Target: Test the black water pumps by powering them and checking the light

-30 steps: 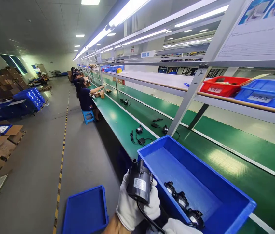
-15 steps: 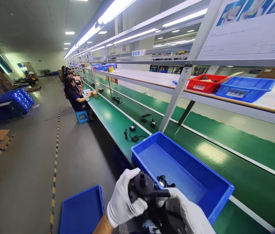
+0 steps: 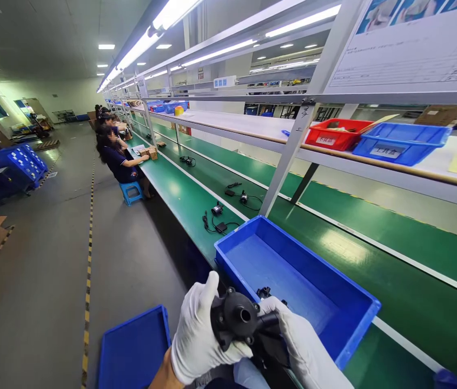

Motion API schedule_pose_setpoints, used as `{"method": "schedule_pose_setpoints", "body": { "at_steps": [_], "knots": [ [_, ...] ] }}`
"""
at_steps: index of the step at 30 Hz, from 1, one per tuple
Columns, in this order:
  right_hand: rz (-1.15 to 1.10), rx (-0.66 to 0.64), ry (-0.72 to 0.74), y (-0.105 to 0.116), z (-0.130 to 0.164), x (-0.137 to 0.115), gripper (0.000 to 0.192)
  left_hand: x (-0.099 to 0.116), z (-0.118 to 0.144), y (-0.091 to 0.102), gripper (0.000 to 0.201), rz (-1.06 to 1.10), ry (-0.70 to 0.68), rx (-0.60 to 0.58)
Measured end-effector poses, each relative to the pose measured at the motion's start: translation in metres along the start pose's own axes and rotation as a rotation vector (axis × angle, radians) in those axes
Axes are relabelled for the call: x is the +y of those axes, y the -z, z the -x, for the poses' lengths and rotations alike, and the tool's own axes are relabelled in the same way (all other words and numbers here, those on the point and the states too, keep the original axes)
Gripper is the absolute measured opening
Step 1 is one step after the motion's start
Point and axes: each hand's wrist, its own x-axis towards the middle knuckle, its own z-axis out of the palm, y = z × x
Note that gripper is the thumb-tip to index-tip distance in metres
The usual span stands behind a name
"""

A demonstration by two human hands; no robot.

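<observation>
1. Holding black pump (image 3: 239,319) in gloved left hand (image 3: 196,332), with fingers curled under it and thumb raised.
2. Located in front of body, just beside near wall of blue bin (image 3: 289,265), with round port facing camera.
3. Touching pump's side pipe (image 3: 267,322) with gloved right hand (image 3: 301,337); cannot tell how far closed, underside hidden.
4. Inside bin, near wall: other pumps (image 3: 264,292), partly hidden.
5. Beyond bin, on green table (image 3: 171,186): corded pump (image 3: 217,209).
6. On floor, lower left: blue tray (image 3: 133,346).
</observation>
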Motion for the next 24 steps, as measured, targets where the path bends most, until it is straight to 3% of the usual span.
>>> {"method": "schedule_pose_setpoints", "body": {
  "at_steps": [5,7,9,12,15,17,20,24],
  "knots": [
    [0.126,0.120,-0.046,0.003,-0.013,-0.020,0.068,0.004,-0.002,-0.004,0.109,0.021,0.103,-0.048],
    [0.022,0.124,-0.139,0.000,-0.016,-0.026,0.065,0.002,0.000,-0.001,0.121,0.123,0.160,-0.085],
    [-0.171,0.090,-0.219,-0.004,-0.021,-0.026,0.063,-0.004,0.002,0.004,0.123,0.365,0.269,-0.167],
    [-0.493,0.086,-0.344,-0.009,-0.033,-0.016,0.064,-0.015,0.001,0.015,0.088,0.766,0.497,-0.242],
    [-0.633,0.104,-0.423,-0.011,-0.044,-0.008,0.076,-0.019,-0.001,0.023,0.060,0.822,0.681,-0.168],
    [-0.600,0.090,-0.429,-0.012,-0.048,-0.009,0.075,-0.016,0.000,0.027,0.054,0.738,0.718,-0.181],
    [-0.489,0.093,-0.402,-0.017,-0.045,-0.021,0.069,-0.007,0.003,0.029,0.054,0.618,0.660,-0.291],
    [-0.101,0.125,-0.234,-0.031,-0.037,-0.047,0.067,-0.007,0.012,0.019,0.065,0.648,0.727,-0.293]
  ]
}}
